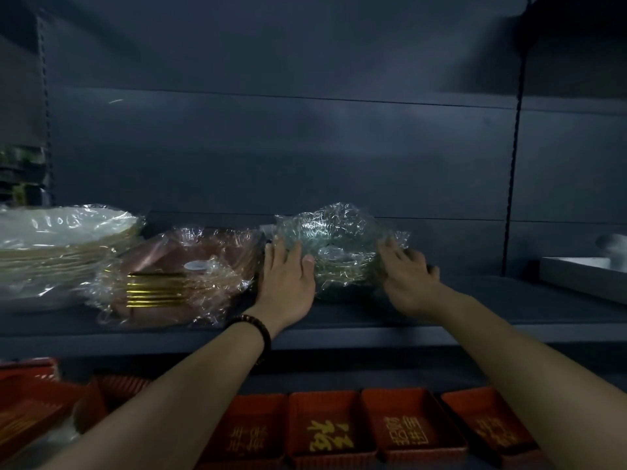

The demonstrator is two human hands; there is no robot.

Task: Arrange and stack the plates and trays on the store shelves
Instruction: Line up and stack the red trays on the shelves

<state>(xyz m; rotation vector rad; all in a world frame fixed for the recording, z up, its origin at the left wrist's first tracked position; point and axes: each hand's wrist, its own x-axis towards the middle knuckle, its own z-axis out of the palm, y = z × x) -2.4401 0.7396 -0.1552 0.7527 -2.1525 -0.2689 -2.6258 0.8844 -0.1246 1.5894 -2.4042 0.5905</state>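
Where wrapped plates (334, 247) rest, left hand (286, 283) and right hand (409, 279) flank them.

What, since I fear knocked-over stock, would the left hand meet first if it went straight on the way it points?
Most likely the wrapped bundle: the left hand points toward the rear and lies against the wrap's left edge. Past that, there is only the dark back panel, though depth is unclear.

shelf (475, 307) bare rightward, pink trays (176, 276) crowding left

Left hand (286, 278), right hand (405, 278) outstretched, palms down, fingers extended.
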